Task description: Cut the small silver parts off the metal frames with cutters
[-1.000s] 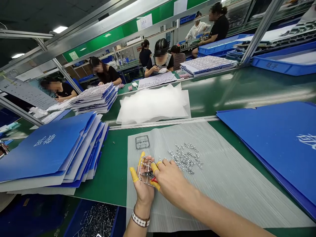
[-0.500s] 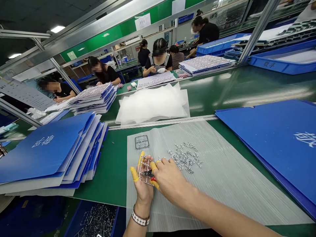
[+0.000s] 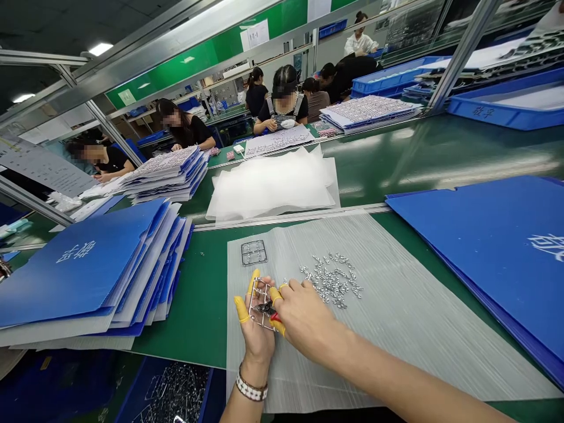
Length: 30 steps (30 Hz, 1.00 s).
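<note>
My left hand [image 3: 254, 335], with yellow finger cots, holds a small metal frame of parts [image 3: 259, 302] flat over its fingers. My right hand [image 3: 304, 317] is closed on a small red-handled cutter [image 3: 269, 312] whose tip rests on that frame. Both hands hover over a grey ribbed sheet [image 3: 396, 329]. A pile of tiny loose silver parts [image 3: 331, 281] lies on the sheet just right of my hands. A second, empty-looking frame [image 3: 254, 252] lies on the sheet beyond my left hand.
A stack of blue and white boards [image 3: 88, 270] lies at the left, another blue board [image 3: 493, 241] at the right. White foam sheets [image 3: 273, 185] lie beyond a metal rail. A blue bin of frames [image 3: 171, 393] sits below. Several people work across the green table [image 3: 198, 305].
My hands and the frame stay in nearly the same place; the view shifts slightly. People in the background have moved.
</note>
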Available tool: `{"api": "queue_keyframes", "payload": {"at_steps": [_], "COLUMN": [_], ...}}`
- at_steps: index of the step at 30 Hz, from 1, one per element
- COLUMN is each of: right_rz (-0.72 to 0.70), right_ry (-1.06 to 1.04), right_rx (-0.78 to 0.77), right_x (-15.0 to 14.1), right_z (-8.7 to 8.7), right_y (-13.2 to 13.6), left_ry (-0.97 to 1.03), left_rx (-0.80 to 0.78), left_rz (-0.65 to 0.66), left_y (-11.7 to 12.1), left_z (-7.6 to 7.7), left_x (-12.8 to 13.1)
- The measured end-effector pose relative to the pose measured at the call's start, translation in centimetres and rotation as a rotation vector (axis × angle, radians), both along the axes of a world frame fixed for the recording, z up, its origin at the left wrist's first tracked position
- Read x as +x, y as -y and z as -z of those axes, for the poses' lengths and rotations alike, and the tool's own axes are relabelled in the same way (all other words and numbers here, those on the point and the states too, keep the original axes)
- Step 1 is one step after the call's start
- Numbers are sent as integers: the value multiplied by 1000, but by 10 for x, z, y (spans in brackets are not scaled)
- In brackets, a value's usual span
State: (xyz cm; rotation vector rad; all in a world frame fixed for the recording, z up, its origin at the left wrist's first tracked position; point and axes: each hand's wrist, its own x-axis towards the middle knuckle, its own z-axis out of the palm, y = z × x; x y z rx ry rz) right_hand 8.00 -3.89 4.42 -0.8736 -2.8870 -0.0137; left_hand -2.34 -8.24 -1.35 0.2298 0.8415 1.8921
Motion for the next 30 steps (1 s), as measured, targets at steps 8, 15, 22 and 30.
{"api": "queue_keyframes", "payload": {"at_steps": [8, 15, 22, 30], "right_rz": [2, 5, -37, 39], "right_ry": [12, 48, 115, 41], "right_rx": [-14, -40, 3, 73], "right_x": [0, -1, -2, 10], "right_z": [-1, -10, -13, -10], "right_y": [-1, -1, 0, -16], "left_ry": [-7, -18, -55, -9], "left_rx": [-7, -15, -69, -21], "left_rz": [13, 15, 34, 64], "left_y": [0, 0, 3, 3], "left_z": [0, 0, 1, -3], "left_x": [0, 1, -1, 1]}}
